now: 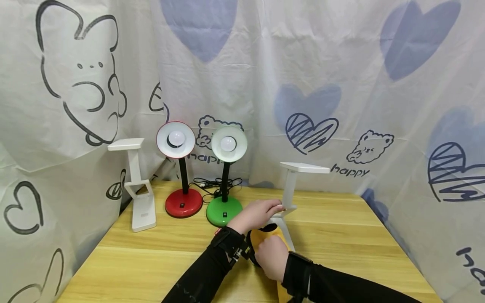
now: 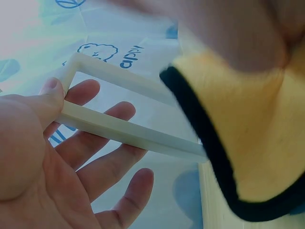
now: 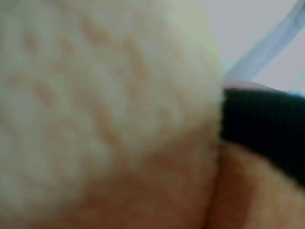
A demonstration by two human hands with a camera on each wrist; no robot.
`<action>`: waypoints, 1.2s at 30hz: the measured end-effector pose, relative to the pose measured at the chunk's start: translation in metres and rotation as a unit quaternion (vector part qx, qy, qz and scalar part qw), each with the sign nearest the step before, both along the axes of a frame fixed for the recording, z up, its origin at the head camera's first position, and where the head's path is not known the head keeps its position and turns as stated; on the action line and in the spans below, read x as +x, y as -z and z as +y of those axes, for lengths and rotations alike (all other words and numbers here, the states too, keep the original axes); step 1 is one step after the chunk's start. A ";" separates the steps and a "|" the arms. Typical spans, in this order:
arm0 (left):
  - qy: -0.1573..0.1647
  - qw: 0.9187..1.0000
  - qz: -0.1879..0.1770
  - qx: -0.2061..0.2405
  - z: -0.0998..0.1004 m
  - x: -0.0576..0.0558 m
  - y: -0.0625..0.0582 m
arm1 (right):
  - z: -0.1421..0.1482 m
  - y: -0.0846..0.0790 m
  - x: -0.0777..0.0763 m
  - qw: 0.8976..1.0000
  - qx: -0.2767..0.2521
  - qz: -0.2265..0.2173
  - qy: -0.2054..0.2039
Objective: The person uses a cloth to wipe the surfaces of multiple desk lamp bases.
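Note:
Near the front middle of the table, my left hand (image 1: 257, 215) holds a white folding desk lamp (image 1: 289, 189) by its bent stand. In the left wrist view, the thumb and fingers lie about the corner of the lamp's white frame (image 2: 128, 129). Just below it, my right hand (image 1: 272, 257) grips a yellow cloth (image 1: 261, 236) with black edging, bunched in curled fingers. The cloth (image 2: 238, 124) hangs in front of the frame's lower end and hides it. The right wrist view is blurred and mostly filled at close range, with a black band (image 3: 267, 124) at right.
A red desk lamp (image 1: 183, 203) and a green desk lamp (image 1: 224, 211) stand at the back, with black cables (image 1: 216, 185) behind them. Another white lamp (image 1: 144, 212) stands at the left. Printed curtains (image 1: 261, 84) enclose the wooden table (image 1: 341, 235).

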State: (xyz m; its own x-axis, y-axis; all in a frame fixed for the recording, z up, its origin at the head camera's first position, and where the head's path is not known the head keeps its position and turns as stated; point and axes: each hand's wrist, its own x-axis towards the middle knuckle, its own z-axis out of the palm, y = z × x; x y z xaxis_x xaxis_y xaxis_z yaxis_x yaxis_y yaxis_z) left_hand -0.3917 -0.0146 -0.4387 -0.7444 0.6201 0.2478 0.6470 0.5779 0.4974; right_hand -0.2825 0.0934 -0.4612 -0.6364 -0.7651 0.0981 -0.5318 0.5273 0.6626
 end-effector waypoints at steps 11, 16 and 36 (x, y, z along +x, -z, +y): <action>-0.010 1.000 0.024 -0.011 0.006 -0.002 0.002 | 0.014 0.015 -0.060 0.990 -0.127 0.019 -0.066; -0.014 1.000 0.018 -0.008 0.007 -0.002 0.002 | 0.014 0.020 -0.068 0.990 -0.135 0.002 -0.035; -0.014 1.000 -0.017 -0.002 0.002 -0.003 0.000 | 0.015 0.005 -0.018 0.995 -0.081 -0.016 -0.056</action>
